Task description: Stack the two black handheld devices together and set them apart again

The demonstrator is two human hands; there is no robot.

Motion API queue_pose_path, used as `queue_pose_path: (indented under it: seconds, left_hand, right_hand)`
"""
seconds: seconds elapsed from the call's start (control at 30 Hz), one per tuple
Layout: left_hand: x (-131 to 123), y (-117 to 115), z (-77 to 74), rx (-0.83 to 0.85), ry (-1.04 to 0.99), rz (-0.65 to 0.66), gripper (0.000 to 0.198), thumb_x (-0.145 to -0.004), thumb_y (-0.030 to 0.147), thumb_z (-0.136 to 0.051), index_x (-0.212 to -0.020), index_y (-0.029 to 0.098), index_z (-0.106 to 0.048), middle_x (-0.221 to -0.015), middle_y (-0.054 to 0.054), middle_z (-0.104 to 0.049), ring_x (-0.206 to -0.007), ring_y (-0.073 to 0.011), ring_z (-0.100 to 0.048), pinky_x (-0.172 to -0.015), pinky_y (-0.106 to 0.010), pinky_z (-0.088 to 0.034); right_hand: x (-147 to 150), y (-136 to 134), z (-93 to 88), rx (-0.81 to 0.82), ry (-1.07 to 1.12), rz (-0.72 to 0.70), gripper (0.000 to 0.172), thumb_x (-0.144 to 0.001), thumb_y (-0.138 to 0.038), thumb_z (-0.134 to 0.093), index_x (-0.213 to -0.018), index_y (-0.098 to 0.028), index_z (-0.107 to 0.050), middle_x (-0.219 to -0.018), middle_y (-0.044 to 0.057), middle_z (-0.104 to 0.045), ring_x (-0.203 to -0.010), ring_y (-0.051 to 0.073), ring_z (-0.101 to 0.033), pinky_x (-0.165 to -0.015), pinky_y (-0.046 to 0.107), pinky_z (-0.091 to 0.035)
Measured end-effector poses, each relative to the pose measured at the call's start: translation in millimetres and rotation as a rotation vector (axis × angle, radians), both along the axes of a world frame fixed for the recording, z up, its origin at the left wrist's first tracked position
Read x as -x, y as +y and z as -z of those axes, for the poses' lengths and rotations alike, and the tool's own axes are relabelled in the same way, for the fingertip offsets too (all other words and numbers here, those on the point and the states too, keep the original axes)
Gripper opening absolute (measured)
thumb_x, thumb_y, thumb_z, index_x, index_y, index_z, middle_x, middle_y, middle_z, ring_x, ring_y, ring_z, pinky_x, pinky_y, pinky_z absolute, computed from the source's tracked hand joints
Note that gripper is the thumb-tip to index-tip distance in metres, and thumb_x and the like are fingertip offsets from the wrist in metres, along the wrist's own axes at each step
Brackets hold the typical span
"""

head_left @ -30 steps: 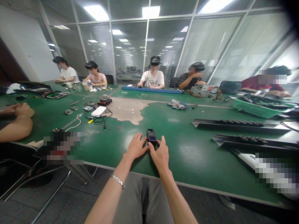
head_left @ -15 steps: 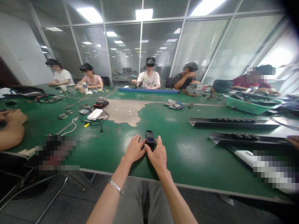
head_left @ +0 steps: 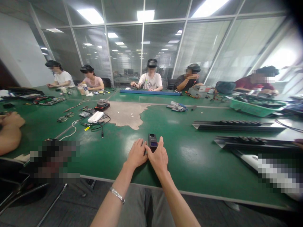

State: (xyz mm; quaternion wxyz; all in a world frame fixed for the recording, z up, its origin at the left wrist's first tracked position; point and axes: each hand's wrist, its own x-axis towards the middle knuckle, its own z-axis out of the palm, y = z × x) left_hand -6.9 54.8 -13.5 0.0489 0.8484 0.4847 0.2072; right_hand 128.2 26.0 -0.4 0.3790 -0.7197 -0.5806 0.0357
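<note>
In front of me a small black box-shaped device (head_left: 152,140) with a little dark-blue screen stands on the green table (head_left: 189,179). Its exact kind I cannot make out. My left hand (head_left: 136,154) rests at the device's left side, fingers stretched forward along the table and holding nothing. Around the near end of the device is my right hand (head_left: 159,157), its thumb at the left near corner and its fingers along the right side. The thumb of the right hand meets the left hand's fingertips. The device's lower part is hidden by my hands.
To the left lie a white power bank-like box (head_left: 95,117) with black cables and a pair of glasses (head_left: 65,117). Black metal rails (head_left: 239,126) and a green basket (head_left: 258,108) are at the right. Gloves (head_left: 176,106) lie farther back. Several people sit around the table.
The view has shifted very slightly. My hands and the black device keep nearly the same places and poses.
</note>
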Motion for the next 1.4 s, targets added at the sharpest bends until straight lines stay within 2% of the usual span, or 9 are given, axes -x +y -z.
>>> queue_pose_path:
  seconds: [0.2, 0.43, 0.73, 0.97, 1.13, 1.23, 1.4]
  left_hand:
    - [-1, 1, 2.9, -0.035, 0.011, 0.000, 0.056, -0.096, 0.034, -0.049, -0.145, 0.008, -0.049, -0.153, -0.022, -0.045, -0.145, -0.0349, -0.039, -0.123, -0.051, -0.028]
    - [0, 2, 6.1, -0.043, 0.000, 0.004, 0.058, -0.094, 0.037, -0.054, -0.145, 0.010, -0.048, -0.153, -0.021, -0.046, -0.145, -0.0352, -0.039, -0.122, -0.051, -0.030]
    - [1, -2, -1.3, -0.051, -0.045, 0.017, 0.063, -0.091, 0.052, -0.062, -0.141, 0.017, -0.050, -0.149, -0.018, -0.050, -0.143, -0.0340, -0.042, -0.121, -0.051, -0.030]
    - [-1, 2, 2.3, -0.030, -0.047, -0.001, 0.073, -0.088, 0.068, -0.061, -0.139, 0.017, -0.052, -0.151, -0.019, -0.048, -0.144, -0.0349, -0.041, -0.120, -0.051, -0.031]
    - [0, 2, 4.7, -0.058, -0.047, 0.006, 0.071, -0.089, 0.069, -0.060, -0.139, 0.018, -0.051, -0.152, -0.018, -0.048, -0.144, -0.0338, -0.042, -0.120, -0.051, -0.031]
    - [1, 2, 4.2, -0.057, -0.040, 0.006, 0.073, -0.090, 0.069, -0.059, -0.139, 0.016, -0.051, -0.151, -0.020, -0.048, -0.144, -0.0343, -0.042, -0.120, -0.052, -0.031]
    - [0, 0, 2.1, -0.058, -0.035, 0.011, 0.072, -0.090, 0.067, -0.059, -0.140, 0.016, -0.052, -0.151, -0.020, -0.049, -0.144, -0.0342, -0.042, -0.120, -0.052, -0.031]
  right_hand:
    - [3, 0, 8.4, -0.037, -0.009, 0.015, 0.085, -0.092, -0.047, -0.056, -0.156, -0.001, -0.024, -0.128, 0.028, -0.064, -0.109, 0.036, -0.065, -0.092, 0.046, -0.048]
    - [3, -1, 9.1, -0.105, 0.088, -0.013, 0.085, -0.092, -0.049, -0.054, -0.156, -0.002, -0.024, -0.132, 0.025, -0.063, -0.115, 0.036, -0.061, -0.095, 0.047, -0.048]
    - [-1, -6, -5.7, -0.256, 0.307, -0.015, 0.091, -0.089, -0.057, -0.057, -0.158, -0.008, -0.023, -0.134, 0.022, -0.063, -0.124, 0.034, -0.060, -0.102, 0.048, -0.046]
    - [-30, -5, -15.3, -0.286, 0.315, 0.012, 0.089, -0.090, -0.055, -0.057, -0.159, -0.011, -0.023, -0.136, 0.021, -0.061, -0.126, 0.035, -0.059, -0.105, 0.049, -0.045]
    - [-49, -2, -5.1, -0.226, 0.250, 0.013, 0.090, -0.088, -0.052, -0.057, -0.158, -0.008, -0.022, -0.138, 0.023, -0.060, -0.126, 0.036, -0.058, -0.105, 0.051, -0.044]
    - [-51, -2, 4.2, -0.169, 0.245, 0.024, 0.088, -0.089, -0.050, -0.055, -0.158, -0.006, -0.021, -0.137, 0.024, -0.060, -0.123, 0.037, -0.059, -0.104, 0.051, -0.044]
    - [-50, -3, 11.5, -0.175, 0.209, 0.008, 0.086, -0.090, -0.047, -0.054, -0.157, -0.004, -0.021, -0.138, 0.025, -0.059, -0.122, 0.037, -0.059, -0.103, 0.051, -0.045]
